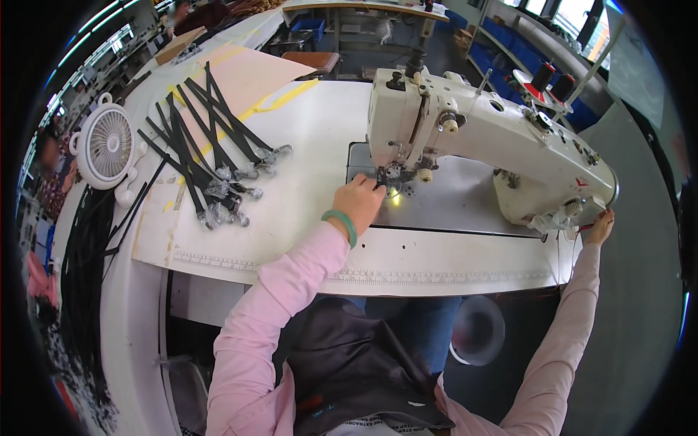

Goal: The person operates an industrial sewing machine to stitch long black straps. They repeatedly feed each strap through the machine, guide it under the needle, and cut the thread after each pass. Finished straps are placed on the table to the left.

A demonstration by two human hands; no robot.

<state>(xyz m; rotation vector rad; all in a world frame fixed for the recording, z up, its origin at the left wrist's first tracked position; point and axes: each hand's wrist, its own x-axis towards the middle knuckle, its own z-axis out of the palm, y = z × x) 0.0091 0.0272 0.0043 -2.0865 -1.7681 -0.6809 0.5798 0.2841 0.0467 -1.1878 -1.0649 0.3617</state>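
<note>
A white industrial sewing machine (472, 138) stands on a white table (305, 145). My left hand (358, 203), with a green bangle on the wrist, is at the needle and presser foot (392, 176), fingers pinched close to it; what they hold is too small to tell. My right hand (600, 226) reaches to the machine's right end and touches the handwheel (578, 211). Both arms wear pink sleeves.
Several black straps with metal clips (211, 156) lie in a pile on the table's left. A small white fan (107, 145) stands at the left edge. Pink sheets (243, 73) lie at the back. Thread spools (552, 80) stand behind the machine. More black straps (83, 247) hang at the left.
</note>
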